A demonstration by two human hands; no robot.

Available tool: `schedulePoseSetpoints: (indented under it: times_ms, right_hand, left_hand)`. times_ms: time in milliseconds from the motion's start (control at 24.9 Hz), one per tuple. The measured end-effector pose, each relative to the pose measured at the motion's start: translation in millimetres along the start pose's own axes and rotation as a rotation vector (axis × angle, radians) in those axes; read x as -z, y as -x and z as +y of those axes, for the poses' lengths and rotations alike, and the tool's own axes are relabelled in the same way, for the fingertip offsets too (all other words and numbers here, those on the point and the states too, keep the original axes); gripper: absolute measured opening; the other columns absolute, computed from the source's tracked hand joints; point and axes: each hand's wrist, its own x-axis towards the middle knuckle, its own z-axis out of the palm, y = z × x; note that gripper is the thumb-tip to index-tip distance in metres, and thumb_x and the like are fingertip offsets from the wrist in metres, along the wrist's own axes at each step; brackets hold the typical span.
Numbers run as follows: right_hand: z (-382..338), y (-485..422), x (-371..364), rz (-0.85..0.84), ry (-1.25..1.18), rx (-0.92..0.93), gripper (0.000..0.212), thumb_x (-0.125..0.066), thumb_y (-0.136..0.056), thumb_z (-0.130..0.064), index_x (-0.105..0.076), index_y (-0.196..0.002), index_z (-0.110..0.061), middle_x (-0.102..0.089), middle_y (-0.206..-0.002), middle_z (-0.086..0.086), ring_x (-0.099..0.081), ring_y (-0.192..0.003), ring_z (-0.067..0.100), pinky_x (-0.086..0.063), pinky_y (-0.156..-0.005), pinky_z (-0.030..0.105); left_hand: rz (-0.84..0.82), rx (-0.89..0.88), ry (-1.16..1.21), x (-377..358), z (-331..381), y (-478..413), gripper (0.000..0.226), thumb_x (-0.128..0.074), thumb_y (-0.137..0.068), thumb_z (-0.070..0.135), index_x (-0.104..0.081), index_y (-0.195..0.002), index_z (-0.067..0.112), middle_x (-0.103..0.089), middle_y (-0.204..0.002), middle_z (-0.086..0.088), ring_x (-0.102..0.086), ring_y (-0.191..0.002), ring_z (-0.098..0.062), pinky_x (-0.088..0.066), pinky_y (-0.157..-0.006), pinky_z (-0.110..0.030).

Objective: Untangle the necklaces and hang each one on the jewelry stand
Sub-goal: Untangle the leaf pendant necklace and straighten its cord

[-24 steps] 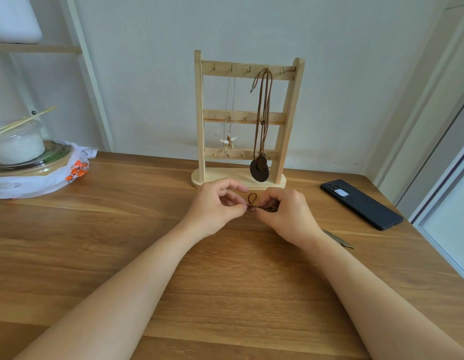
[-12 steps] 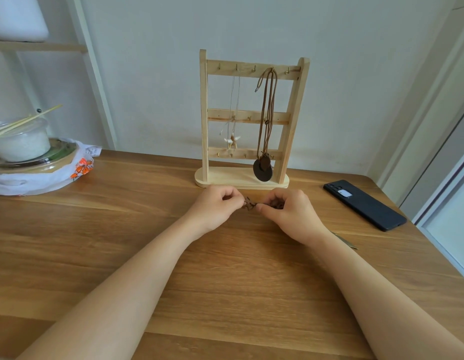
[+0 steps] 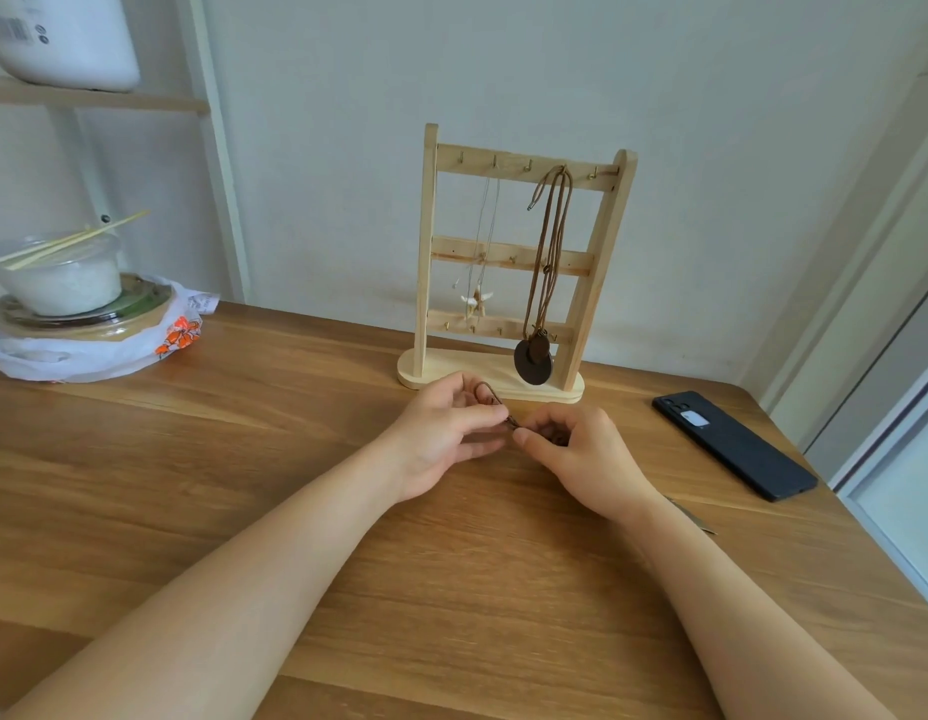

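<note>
just in front of the jewelry stand (image 3: 429, 241), low over the table (image 3: 243, 459), both hands work a brown cord necklace (image 3: 488, 394) that is not yet hung; the left hand (image 3: 441, 433) pinches it between thumb and forefinger with the other fingers curled under, and a small loop of cord stands up above that pinch, while the right hand (image 3: 581, 459) pinches the cord just beside it, its fingers curled over what looks like the bunched rest of the cord, mostly hidden; the two pinches sit almost touching, probably so a knot or snag between them can be picked apart without slack; on the stand a long brown cord necklace with a dark disc pendant (image 3: 550, 241) hangs from a top-rail hook and a thin pale necklace (image 3: 485, 226) hangs from a hook to its left, so two seem done; a dark phone (image 3: 732, 444) lies to the right, its small white patch unreadable; the white jug (image 3: 61, 33) on the shelf carries a barcode label, print too blurred to read; the bag (image 3: 178, 335) under the food tubs shows orange print, no legible words
</note>
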Motion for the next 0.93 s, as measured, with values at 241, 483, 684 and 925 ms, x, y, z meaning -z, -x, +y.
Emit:
schedulePoseSetpoints:
  times_ms: [241,483,684,925]
  right_hand:
    - [2,1,-3,-0.001,0.02,-0.006,0.002,-0.073,-0.091,-0.027,-0.074,-0.091,-0.025,-0.07,-0.079,-0.006,-0.062,-0.075,0.009,-0.051,-0.069,0.024]
    - [2,-2,0,0.034,-0.009,-0.047,0.002,-0.072,-0.093,-0.024,-0.073,-0.094,-0.024,-0.07,-0.082,-0.006,-0.062,-0.077,0.007,-0.05,-0.07,0.02]
    - [2,0,1,0.04,-0.021,-0.069,0.006,-0.071,-0.093,-0.024,-0.075,-0.098,-0.024,-0.071,-0.084,-0.007,-0.062,-0.076,0.003,-0.047,-0.068,0.013]
    - [-2,2,-1,0.063,-0.033,0.007,0.004,-0.074,-0.091,-0.02,-0.074,-0.094,-0.023,-0.071,-0.081,-0.007,-0.063,-0.075,0.003,-0.05,-0.069,0.015]
  left_hand:
    - [0.1,-0.078,-0.267,-1,-4,1,0.031,-0.066,-0.083,-0.009,-0.072,-0.096,0.018,-0.069,-0.097,0.002,-0.061,-0.084,-0.012,-0.048,-0.065,-0.027]
    - [0.144,-0.101,-0.248,0,5,4,0.058,-0.049,-0.08,-0.017,-0.074,-0.114,0.023,-0.065,-0.098,-0.005,-0.05,-0.07,-0.011,-0.036,-0.048,-0.019]
    - [0.319,-0.153,-0.293,4,7,3,0.037,-0.054,-0.081,-0.004,-0.076,-0.099,0.019,-0.064,-0.095,-0.003,-0.054,-0.08,-0.016,-0.044,-0.057,-0.023]
    - [0.154,-0.146,-0.567,-2,-5,2,0.009,-0.077,-0.087,0.028,-0.078,-0.095,0.024,-0.076,-0.096,0.01,-0.069,-0.094,-0.006,-0.053,-0.082,-0.025]
